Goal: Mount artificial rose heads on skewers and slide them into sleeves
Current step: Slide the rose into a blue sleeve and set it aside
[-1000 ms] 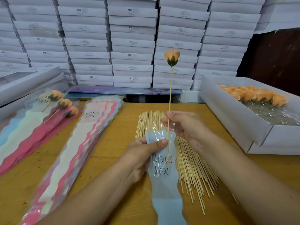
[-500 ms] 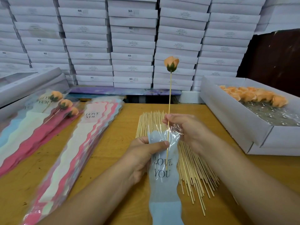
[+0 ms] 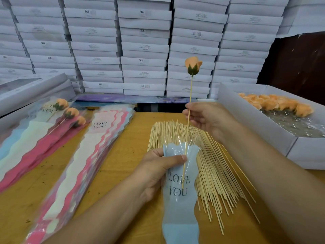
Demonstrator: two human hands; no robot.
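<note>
The right hand (image 3: pixel 209 118) pinches a bamboo skewer (image 3: pixel 187 124) partway up, fingers curled round it. An orange rose head (image 3: pixel 193 66) tops the skewer at 12 o'clock. The skewer's lower end sits inside a pale blue "LOVE YOU" sleeve (image 3: pixel 179 187), which the left hand (image 3: pixel 158 171) grips near its open top, thumb pressed on the front. A loose skewer pile (image 3: pixel 218 175) lies behind. At 9 o'clock, 3 sleeved roses (image 3: pixel 70 112) lie beside a stack of sleeves (image 3: pixel 91 155); at 2 o'clock, a white box (image 3: pixel 260 127) holds rose heads.
</note>
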